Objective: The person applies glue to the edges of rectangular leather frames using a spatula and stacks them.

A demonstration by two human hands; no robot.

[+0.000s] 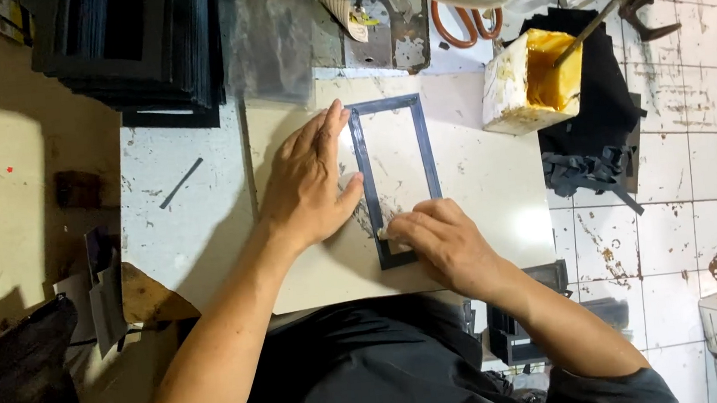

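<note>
Head view: pressing down a dark rectangular frame (394, 181) on a pale board (496, 189), apparently mid-gluing. Left hand (309, 184) spread flat, fingers open, pinning the frame's left rail. Right hand (444, 246) curled, fingertips pinching something small and pale at the near left corner; cannot tell what. Frame lying flat mid-board, long axis pointing away from the body. Probably next: steady, even pressure along the rails. Glue pot (530, 83) with stick just beyond, right.
</note>
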